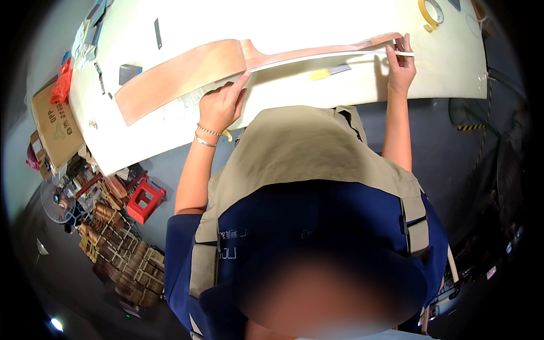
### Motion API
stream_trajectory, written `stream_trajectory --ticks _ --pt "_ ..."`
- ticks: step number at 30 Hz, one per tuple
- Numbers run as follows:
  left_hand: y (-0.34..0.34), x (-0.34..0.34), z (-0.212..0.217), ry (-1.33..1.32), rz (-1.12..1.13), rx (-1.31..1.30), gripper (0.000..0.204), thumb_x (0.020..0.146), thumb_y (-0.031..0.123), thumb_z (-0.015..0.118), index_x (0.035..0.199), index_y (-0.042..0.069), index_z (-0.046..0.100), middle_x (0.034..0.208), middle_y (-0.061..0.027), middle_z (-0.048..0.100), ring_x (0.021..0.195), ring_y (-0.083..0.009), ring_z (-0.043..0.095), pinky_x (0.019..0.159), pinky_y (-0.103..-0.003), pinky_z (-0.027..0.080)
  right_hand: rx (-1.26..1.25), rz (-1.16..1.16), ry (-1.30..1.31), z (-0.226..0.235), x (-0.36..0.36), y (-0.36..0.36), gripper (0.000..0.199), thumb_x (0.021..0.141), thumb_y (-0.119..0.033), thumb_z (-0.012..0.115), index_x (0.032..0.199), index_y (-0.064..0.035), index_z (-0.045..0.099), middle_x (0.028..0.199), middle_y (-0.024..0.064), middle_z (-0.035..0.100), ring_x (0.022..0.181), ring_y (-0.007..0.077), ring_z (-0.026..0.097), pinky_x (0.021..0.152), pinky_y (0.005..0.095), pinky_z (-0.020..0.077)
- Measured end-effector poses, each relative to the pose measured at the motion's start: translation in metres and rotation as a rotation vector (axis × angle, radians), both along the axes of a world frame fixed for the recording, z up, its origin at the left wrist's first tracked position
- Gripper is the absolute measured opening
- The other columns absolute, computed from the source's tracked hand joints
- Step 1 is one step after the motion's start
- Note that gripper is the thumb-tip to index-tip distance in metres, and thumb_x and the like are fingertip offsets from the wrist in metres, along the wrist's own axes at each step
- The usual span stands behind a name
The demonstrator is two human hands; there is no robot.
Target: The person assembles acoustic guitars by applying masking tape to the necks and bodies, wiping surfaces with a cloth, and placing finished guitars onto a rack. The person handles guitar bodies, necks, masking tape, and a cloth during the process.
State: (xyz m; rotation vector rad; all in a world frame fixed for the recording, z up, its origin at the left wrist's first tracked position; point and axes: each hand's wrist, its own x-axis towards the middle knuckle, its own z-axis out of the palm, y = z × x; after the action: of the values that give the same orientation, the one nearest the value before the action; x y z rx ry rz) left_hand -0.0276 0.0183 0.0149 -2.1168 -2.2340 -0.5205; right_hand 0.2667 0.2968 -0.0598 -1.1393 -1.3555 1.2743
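An unfinished pale wooden guitar (184, 73) rests on its side on the white table, body toward the left and neck to the right. A thin, light strip (405, 54) runs along the near side of the neck, and its end sticks out past the headstock. My left hand (222, 102) has its fingertips at the strip's left end, where neck meets body; its palm side is partly hidden. At the headstock, my right hand (401, 71) grips the strip between thumb and fingers.
Near the neck lies a yellow-and-grey flat tool (330, 72). A yellow tape roll (432, 12), a dark thin blade (158, 34) and a grey block (129, 73) are on the table (340, 14). A red stool (146, 200), cardboard box (56, 127) and stacked wooden parts (127, 260) stand left.
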Motion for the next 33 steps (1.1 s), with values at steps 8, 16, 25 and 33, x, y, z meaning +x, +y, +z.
stream_trajectory --ticks 8,16,25,33 --pt "0.013 0.012 -0.001 -0.077 -0.035 -0.043 0.055 0.08 0.013 0.065 0.132 0.007 0.048 0.056 -0.0012 0.051 0.044 -0.0171 0.046 0.042 -0.029 0.039 0.048 0.028 0.047 -0.009 0.0 0.0 0.061 0.079 -0.002 0.07 0.135 -0.003 0.044 0.128 0.0118 0.049 0.117 0.0197 0.05 0.098 0.0291 0.0412" --pt "0.047 0.035 0.007 -0.039 -0.128 -0.106 0.06 0.08 0.012 0.063 0.136 0.006 0.042 0.056 -0.0011 0.048 0.043 -0.016 0.046 0.042 -0.029 0.039 0.101 0.006 0.016 -0.011 -0.003 -0.002 0.06 0.078 -0.003 0.071 0.133 -0.008 0.049 0.124 0.0075 0.046 0.113 0.0184 0.051 0.095 0.0288 0.0425" --pt "0.142 0.124 -0.017 0.193 -0.256 -0.294 0.062 0.079 0.009 0.055 0.139 0.005 0.038 0.057 -0.0027 0.051 0.042 -0.0156 0.052 0.037 -0.029 0.041 0.08 -0.007 -0.022 -0.008 -0.006 -0.002 0.059 0.078 -0.004 0.071 0.133 -0.009 0.049 0.121 0.0048 0.045 0.11 0.0156 0.051 0.093 0.0267 0.0439" --pt "0.199 0.093 0.018 -0.382 -0.116 -0.378 0.026 0.078 0.022 0.067 0.102 0.013 0.071 0.084 -0.0062 0.063 0.086 -0.0201 0.059 0.071 -0.029 0.047 0.087 -0.032 -0.044 0.002 -0.01 -0.005 0.058 0.08 -0.003 0.069 0.134 -0.0083 0.048 0.123 0.0044 0.046 0.104 0.0131 0.05 0.091 0.0255 0.0435"
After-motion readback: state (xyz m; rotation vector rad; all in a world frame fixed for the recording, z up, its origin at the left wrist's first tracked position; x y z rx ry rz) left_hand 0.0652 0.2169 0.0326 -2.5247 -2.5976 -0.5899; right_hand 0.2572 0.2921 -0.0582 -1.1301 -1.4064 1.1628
